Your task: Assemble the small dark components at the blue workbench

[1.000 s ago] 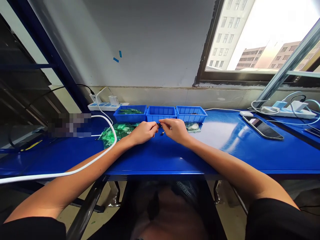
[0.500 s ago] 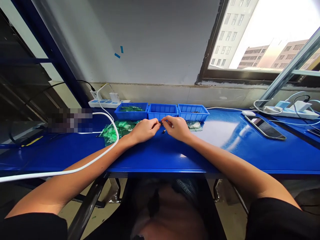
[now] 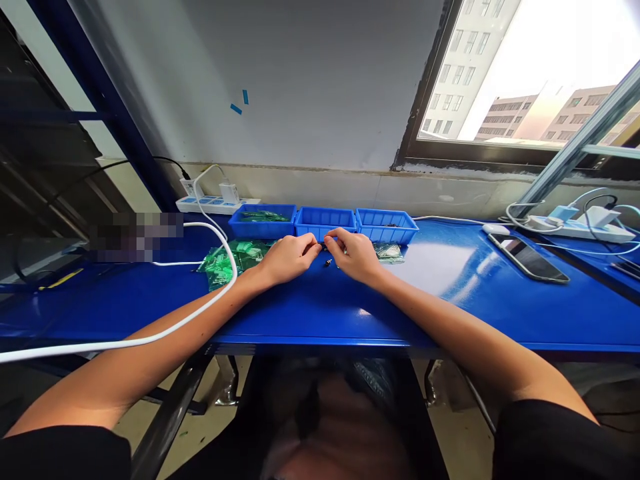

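Observation:
My left hand (image 3: 294, 257) and my right hand (image 3: 353, 255) meet over the middle of the blue table (image 3: 320, 313), fingertips close together. Both are pinched closed around something small and dark between them, too small to name. A tiny black-and-silver part (image 3: 328, 263) lies on the table just below the fingertips. Left of my left hand are green plastic bags (image 3: 225, 265). Beyond my right hand rests a small clear bag (image 3: 388, 253) with little pieces in it.
Three blue bins stand along the wall: the left bin (image 3: 263, 230) holds green packets, the middle bin (image 3: 326, 230) is behind my hands, the right bin (image 3: 387, 235) holds small dark pieces. A white cable (image 3: 165, 333) crosses over my left forearm. A phone (image 3: 530, 257) lies at right.
My hands stay in nearly the same place, with the right fingertips shifting slightly. The view has moved a little.

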Action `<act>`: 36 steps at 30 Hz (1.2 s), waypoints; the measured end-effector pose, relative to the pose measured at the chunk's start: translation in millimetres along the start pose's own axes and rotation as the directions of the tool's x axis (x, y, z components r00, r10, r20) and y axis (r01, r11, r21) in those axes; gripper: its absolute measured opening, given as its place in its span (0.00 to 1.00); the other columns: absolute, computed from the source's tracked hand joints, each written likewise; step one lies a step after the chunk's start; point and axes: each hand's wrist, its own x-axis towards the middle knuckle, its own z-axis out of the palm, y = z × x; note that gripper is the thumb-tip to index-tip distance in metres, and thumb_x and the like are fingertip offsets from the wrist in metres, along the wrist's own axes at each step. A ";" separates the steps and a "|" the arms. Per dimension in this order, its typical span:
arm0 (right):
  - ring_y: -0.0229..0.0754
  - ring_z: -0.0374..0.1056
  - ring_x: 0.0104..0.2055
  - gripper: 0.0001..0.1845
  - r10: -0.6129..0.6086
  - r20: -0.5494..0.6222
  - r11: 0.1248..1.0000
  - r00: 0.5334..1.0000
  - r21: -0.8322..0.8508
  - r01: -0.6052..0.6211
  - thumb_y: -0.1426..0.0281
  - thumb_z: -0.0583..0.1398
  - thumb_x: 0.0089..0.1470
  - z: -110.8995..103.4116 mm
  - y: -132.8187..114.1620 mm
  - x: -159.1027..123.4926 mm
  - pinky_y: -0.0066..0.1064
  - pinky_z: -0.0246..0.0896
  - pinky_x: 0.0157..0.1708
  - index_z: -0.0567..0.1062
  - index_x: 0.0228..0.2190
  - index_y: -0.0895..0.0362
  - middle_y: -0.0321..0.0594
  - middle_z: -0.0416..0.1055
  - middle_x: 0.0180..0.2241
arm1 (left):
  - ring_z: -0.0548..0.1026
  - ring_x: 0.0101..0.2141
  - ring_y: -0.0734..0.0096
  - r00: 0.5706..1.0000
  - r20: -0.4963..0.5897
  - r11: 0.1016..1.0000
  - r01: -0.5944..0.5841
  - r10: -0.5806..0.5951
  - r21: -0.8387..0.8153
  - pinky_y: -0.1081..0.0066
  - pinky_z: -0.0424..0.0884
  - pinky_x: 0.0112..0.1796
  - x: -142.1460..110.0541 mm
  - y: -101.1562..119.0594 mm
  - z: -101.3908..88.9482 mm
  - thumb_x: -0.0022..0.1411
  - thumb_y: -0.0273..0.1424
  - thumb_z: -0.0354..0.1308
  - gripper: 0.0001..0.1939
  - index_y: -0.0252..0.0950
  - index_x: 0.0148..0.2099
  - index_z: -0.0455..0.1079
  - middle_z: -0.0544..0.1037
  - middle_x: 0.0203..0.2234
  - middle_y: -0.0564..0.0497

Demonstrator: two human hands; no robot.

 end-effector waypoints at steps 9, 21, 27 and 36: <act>0.33 0.58 0.21 0.11 -0.075 -0.003 0.996 0.997 0.055 0.075 0.69 0.51 0.53 4.7 6.3 0.1 0.24 0.48 0.24 0.68 0.22 0.56 0.33 0.66 0.18 | 0.68 0.22 0.70 1.000 0.004 1.000 0.002 -0.002 0.024 0.73 0.56 0.24 0.3 0.3 -0.8 0.60 0.38 0.42 0.14 0.37 0.32 0.65 0.72 0.20 0.53; 0.35 0.63 0.22 0.09 -0.074 -0.009 0.997 0.997 0.037 0.075 0.72 0.52 0.50 5.1 7.2 -0.3 0.24 0.53 0.26 0.72 0.32 0.56 0.33 0.69 0.20 | 0.69 0.22 0.69 0.997 0.068 0.998 -0.029 0.025 0.059 0.73 0.55 0.23 -0.1 -1.5 2.5 0.61 0.39 0.43 0.17 0.37 0.38 0.69 0.73 0.20 0.52; 0.35 0.64 0.23 0.11 -0.091 -0.012 0.996 0.996 -0.019 0.091 0.72 0.51 0.51 4.5 5.9 -0.6 0.25 0.53 0.26 0.72 0.33 0.56 0.33 0.71 0.21 | 0.70 0.25 0.68 0.997 0.077 0.999 -0.027 0.025 0.019 0.73 0.60 0.27 0.1 -0.5 0.6 0.62 0.37 0.38 0.19 0.37 0.36 0.69 0.75 0.23 0.51; 0.37 0.66 0.24 0.10 -0.011 0.082 0.999 0.997 -0.030 0.013 0.70 0.53 0.52 1.7 1.9 -0.3 0.26 0.52 0.26 0.73 0.34 0.55 0.34 0.73 0.22 | 0.67 0.22 0.71 0.998 -0.025 0.998 -0.051 0.052 0.039 0.73 0.56 0.24 0.5 -3.3 1.4 0.59 0.39 0.43 0.18 0.36 0.32 0.71 0.74 0.21 0.52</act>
